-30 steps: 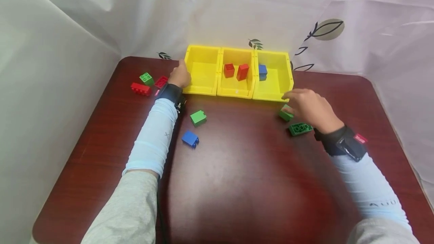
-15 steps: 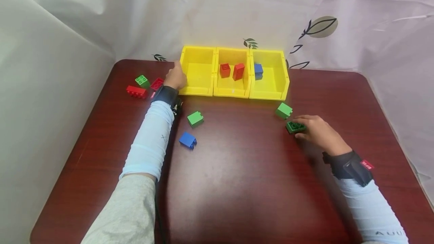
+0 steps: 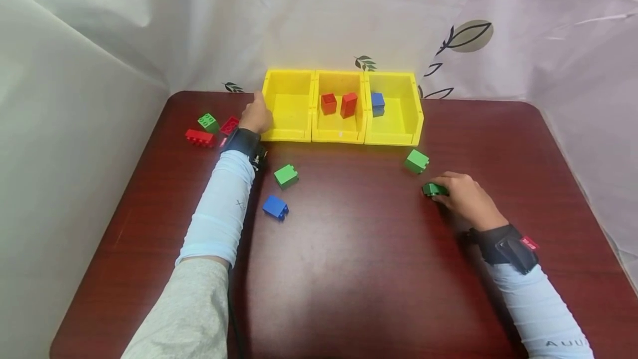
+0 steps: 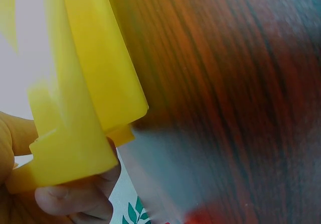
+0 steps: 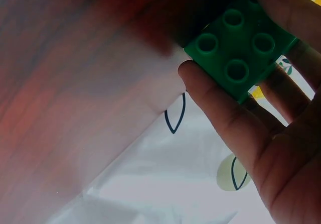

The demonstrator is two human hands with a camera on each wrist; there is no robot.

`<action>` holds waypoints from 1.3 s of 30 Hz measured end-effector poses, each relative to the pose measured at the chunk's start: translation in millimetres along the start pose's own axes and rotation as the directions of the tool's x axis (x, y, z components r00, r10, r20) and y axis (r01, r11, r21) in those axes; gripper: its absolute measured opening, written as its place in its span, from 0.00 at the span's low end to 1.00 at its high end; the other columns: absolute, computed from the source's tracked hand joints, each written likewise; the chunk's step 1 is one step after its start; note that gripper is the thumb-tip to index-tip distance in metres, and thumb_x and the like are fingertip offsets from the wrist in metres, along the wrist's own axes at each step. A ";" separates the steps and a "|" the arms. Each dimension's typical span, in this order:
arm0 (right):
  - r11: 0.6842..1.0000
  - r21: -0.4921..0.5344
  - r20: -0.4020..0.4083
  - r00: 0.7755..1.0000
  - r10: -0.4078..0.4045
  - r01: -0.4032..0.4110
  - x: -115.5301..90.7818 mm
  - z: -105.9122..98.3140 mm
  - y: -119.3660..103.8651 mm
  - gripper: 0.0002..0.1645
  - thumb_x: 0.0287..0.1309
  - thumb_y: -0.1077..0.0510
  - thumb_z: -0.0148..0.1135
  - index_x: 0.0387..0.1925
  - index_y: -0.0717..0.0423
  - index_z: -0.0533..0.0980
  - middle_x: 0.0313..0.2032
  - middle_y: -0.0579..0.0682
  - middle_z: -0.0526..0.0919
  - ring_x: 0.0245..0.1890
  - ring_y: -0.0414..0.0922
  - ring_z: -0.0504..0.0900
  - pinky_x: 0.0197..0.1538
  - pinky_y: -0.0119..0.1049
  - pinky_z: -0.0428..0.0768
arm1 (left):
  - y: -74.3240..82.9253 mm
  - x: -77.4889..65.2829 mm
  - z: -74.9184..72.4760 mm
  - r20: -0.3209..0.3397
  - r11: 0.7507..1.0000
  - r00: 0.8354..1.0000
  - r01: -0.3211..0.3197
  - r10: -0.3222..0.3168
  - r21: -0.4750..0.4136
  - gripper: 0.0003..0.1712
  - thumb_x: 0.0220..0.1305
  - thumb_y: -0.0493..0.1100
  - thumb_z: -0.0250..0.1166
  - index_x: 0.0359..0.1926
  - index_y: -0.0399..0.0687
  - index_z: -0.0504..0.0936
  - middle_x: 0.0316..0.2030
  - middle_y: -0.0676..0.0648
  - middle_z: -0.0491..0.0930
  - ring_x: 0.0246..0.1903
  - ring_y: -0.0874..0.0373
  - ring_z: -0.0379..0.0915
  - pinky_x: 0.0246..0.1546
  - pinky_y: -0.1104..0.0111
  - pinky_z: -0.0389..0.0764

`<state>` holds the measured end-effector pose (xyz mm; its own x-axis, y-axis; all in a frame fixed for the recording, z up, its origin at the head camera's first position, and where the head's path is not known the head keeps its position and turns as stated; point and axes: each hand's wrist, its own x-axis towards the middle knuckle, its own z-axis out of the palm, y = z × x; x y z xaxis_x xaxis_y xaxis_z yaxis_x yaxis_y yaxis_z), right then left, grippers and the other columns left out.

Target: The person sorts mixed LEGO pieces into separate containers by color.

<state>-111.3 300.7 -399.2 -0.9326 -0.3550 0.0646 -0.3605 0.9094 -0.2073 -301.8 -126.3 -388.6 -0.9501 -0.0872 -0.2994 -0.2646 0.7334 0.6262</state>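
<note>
At the back of the table, my left hand (image 3: pixel 256 115) grips the left side of the leftmost yellow bin (image 3: pixel 291 108). In the left wrist view, the thumb and fingers (image 4: pixel 75 199) curl around the yellow wall (image 4: pixel 75 153). My right hand (image 3: pixel 466 198) pinches a dark green building block (image 3: pixel 432 189) at the right of the table. The right wrist view shows that block's studded face between thumb and fingers. Just behind it lies another green block (image 3: pixel 416 160), apart from the hand.
Two red blocks stand in the middle bin (image 3: pixel 339 131); a blue block (image 3: pixel 377 104) sits in the right bin (image 3: pixel 399 121). A green block (image 3: pixel 286 176) and a blue block (image 3: pixel 275 208) lie front-left of the bins. Red blocks (image 3: pixel 200 137) and a green one (image 3: pixel 208 122) lie far left.
My right hand has moved from above the rear green block to the dark green block, taken hold of it and tilted it. The left hand stays on the bin.
</note>
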 end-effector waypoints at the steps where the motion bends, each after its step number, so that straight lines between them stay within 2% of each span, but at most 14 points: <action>1: 1.000 0.001 0.002 1.000 0.003 -0.003 0.3 0.0 -0.1 0.22 0.42 0.70 0.75 0.44 0.64 0.83 0.38 0.61 0.85 0.38 0.58 0.83 0.42 0.58 0.82 | -0.3 -0.1 0.0 0.002 1.000 1.000 0.003 -0.003 -0.003 0.36 0.71 0.36 0.54 0.73 0.53 0.46 0.56 0.38 0.68 0.50 0.42 0.71 0.63 0.53 0.73; 11: 1.000 -0.003 0.007 1.000 0.012 -0.012 2.1 0.5 -1.0 0.22 0.43 0.70 0.74 0.45 0.64 0.83 0.38 0.60 0.85 0.38 0.57 0.83 0.42 0.58 0.82 | 1.1 -7.3 -3.7 0.003 1.000 1.000 -0.013 0.013 -0.019 0.36 0.72 0.35 0.53 0.73 0.51 0.46 0.56 0.38 0.68 0.51 0.42 0.71 0.64 0.54 0.73; 16: 1.000 -0.011 0.037 0.999 0.019 -0.019 5.6 -1.0 -2.8 0.24 0.42 0.70 0.75 0.46 0.64 0.82 0.38 0.60 0.85 0.39 0.57 0.83 0.43 0.57 0.82 | -1.2 -4.1 -4.2 0.007 1.000 1.000 -0.009 0.009 -0.013 0.35 0.72 0.36 0.52 0.73 0.52 0.46 0.56 0.38 0.68 0.51 0.42 0.71 0.64 0.53 0.73; 18: 1.000 -0.014 0.045 0.999 0.006 -0.006 8.2 -2.4 -4.5 0.24 0.41 0.70 0.76 0.45 0.64 0.83 0.38 0.60 0.85 0.39 0.57 0.83 0.43 0.57 0.82 | -2.1 -2.3 -4.3 0.013 1.000 1.000 -0.005 0.005 -0.010 0.35 0.72 0.37 0.52 0.73 0.52 0.45 0.55 0.38 0.69 0.51 0.42 0.71 0.63 0.53 0.73; 22: 0.998 0.007 0.018 0.997 -0.068 0.068 21.6 -8.0 -16.3 0.22 0.40 0.69 0.77 0.43 0.64 0.83 0.37 0.60 0.86 0.38 0.55 0.84 0.43 0.55 0.83 | -2.2 -0.2 -2.6 0.009 1.000 1.000 -0.013 0.014 -0.012 0.35 0.72 0.37 0.53 0.73 0.52 0.46 0.54 0.38 0.69 0.50 0.42 0.71 0.63 0.53 0.73; 25: 0.992 0.035 -0.003 0.993 -0.118 0.118 39.9 -19.1 -32.9 0.22 0.41 0.69 0.77 0.43 0.63 0.83 0.37 0.58 0.86 0.37 0.53 0.84 0.43 0.54 0.84 | -0.7 1.2 1.6 0.006 1.000 1.000 -0.019 0.020 -0.020 0.34 0.72 0.37 0.53 0.72 0.51 0.48 0.53 0.39 0.70 0.49 0.43 0.72 0.62 0.54 0.74; 29: 0.994 0.054 -0.006 0.995 -0.098 0.098 73.6 -42.3 -61.1 0.22 0.45 0.65 0.76 0.46 0.60 0.83 0.36 0.55 0.85 0.37 0.52 0.81 0.46 0.52 0.84 | 1.0 0.7 6.4 0.022 0.999 1.000 -0.009 0.010 -0.035 0.34 0.72 0.38 0.54 0.72 0.53 0.48 0.53 0.40 0.70 0.49 0.45 0.73 0.62 0.55 0.75; 31: 0.994 0.057 -0.004 0.995 -0.097 0.097 94.1 -53.5 -76.9 0.22 0.48 0.63 0.75 0.48 0.59 0.83 0.38 0.56 0.85 0.39 0.53 0.80 0.48 0.52 0.82 | 1.1 -0.2 7.0 0.020 0.999 1.000 -0.007 0.008 -0.044 0.34 0.72 0.38 0.54 0.72 0.53 0.49 0.53 0.40 0.70 0.49 0.45 0.73 0.62 0.55 0.75; 34: 0.988 0.067 0.003 0.990 -0.140 0.140 127.7 -64.2 -101.2 0.22 0.51 0.60 0.74 0.49 0.60 0.82 0.40 0.57 0.86 0.41 0.54 0.81 0.51 0.51 0.81 | 0.0 -0.9 5.0 0.006 0.999 1.000 -0.013 0.014 -0.051 0.34 0.71 0.38 0.54 0.71 0.52 0.49 0.52 0.40 0.70 0.48 0.44 0.73 0.62 0.55 0.74; 39: 0.967 0.113 0.043 0.971 -0.233 0.227 185.2 -72.1 -139.9 0.15 0.56 0.58 0.70 0.45 0.60 0.81 0.39 0.56 0.86 0.40 0.52 0.83 0.49 0.45 0.82 | -2.7 3.0 0.3 -0.002 0.999 1.000 -0.007 0.007 -0.032 0.34 0.72 0.39 0.55 0.71 0.53 0.49 0.52 0.41 0.70 0.48 0.45 0.73 0.62 0.55 0.75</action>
<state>-234.6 123.4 -287.9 -0.8213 -0.5663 0.0693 -0.5590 0.7744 -0.2965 -303.8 -128.3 -391.4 -0.9523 -0.0831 -0.2936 -0.2629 0.7120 0.6511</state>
